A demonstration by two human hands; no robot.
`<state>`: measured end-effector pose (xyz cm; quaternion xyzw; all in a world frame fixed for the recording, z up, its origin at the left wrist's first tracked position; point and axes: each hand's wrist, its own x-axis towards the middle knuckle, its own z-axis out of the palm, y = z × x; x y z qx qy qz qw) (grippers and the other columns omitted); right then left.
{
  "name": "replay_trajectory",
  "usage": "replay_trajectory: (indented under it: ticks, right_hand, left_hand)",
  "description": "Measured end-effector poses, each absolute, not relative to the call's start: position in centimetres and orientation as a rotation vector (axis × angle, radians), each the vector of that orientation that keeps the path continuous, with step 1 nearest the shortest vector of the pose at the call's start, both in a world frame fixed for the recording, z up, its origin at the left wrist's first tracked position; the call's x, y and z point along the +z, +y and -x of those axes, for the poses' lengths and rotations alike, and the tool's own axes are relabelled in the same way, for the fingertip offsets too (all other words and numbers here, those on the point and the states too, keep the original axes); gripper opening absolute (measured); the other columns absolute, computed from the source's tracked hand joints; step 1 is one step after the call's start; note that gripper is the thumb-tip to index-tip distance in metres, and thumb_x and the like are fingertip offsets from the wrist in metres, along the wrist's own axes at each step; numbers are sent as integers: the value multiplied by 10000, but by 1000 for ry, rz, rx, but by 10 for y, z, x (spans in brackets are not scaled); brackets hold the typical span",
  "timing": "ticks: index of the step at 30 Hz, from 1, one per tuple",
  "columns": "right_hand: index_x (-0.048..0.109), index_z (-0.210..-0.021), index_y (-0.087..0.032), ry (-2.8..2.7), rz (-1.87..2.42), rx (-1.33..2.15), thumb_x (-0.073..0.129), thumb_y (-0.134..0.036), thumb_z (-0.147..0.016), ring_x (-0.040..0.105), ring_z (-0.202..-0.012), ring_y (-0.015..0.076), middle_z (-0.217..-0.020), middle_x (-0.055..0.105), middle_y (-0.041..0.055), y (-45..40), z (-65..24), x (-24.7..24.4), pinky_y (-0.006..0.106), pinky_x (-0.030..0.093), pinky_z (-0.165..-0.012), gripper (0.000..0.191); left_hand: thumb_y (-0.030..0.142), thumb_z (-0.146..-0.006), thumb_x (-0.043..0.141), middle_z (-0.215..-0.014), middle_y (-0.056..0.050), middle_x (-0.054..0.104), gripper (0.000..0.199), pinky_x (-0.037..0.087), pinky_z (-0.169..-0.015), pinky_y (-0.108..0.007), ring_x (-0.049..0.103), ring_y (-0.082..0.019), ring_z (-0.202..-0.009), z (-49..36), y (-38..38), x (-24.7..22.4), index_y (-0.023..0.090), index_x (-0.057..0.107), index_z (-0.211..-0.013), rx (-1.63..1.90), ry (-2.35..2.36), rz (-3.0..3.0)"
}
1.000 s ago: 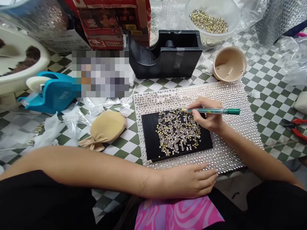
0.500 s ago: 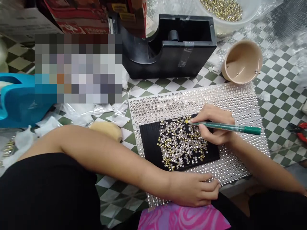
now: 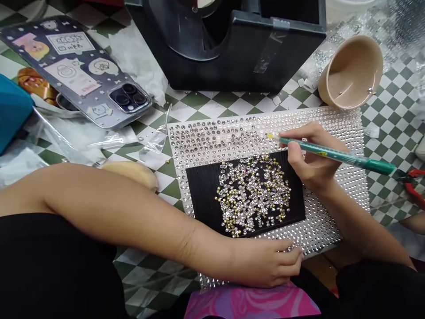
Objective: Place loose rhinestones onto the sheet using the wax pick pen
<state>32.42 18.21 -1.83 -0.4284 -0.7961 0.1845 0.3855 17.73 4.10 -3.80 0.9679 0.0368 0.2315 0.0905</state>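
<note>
My right hand (image 3: 315, 157) pinches a green pen-like stick (image 3: 335, 154) with a yellow tip. The tip is over the rhinestone-covered sheet (image 3: 352, 150), near the end of a patch of darker stones in its upper rows. On the sheet lies a black tray (image 3: 204, 190) with many loose rhinestones (image 3: 254, 195), some silver side up, some gold. My left hand (image 3: 268, 261) rests on the sheet's near edge below the tray, fingers loosely bent and slightly apart, with nothing seen in them. Whether a stone sits on the tip is too small to tell.
Behind the sheet stands a black tape dispenser (image 3: 229, 62), with a tilted beige cup (image 3: 353, 73) to its right. A phone in a decorated case (image 3: 79, 73) lies at the left, near a blue object (image 3: 13, 113) and plastic bags. Red-handled pliers (image 3: 415, 186) lie at the right edge.
My right hand has moved the stick's tip up from the loose stones in the tray to the sheet's upper rows. My left hand stays put. The view has shifted closer.
</note>
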Motion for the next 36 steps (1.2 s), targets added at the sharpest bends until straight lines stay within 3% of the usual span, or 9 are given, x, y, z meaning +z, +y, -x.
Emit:
replay_trajectory:
  ticks: [8,18,36]
  right_hand:
    - [719,-903,-238,-2101,1113,497,612,-163,-852,649,-672,168,-760,729,17,187,-322,-18,366,529,-640,140]
    - [712,-868,-258,-2096,795,611,577,-132,-764,559,-533,126,-648,684,-14,177,-322,-13,326,453,-499,212]
    - [702,-966,-254,-2160,762,677,589,-99,-802,596,-600,131,-733,728,-4,175,-321,-11,329,507,-574,253]
  left_hand:
    - [233,-994,398,-1312,27,698,394,502,-1101,-266,630,-144,-1240,-180,41,-42,287,760,-1138,747,94,-2840]
    - [220,-980,409,-1314,37,696,392,499,-1112,-250,630,-128,-1240,-177,42,-40,316,765,-1112,741,109,-2855]
    - [179,-974,308,-1310,88,693,499,503,-1105,-225,626,-103,-1251,-178,42,-39,341,750,-1141,709,107,-2905]
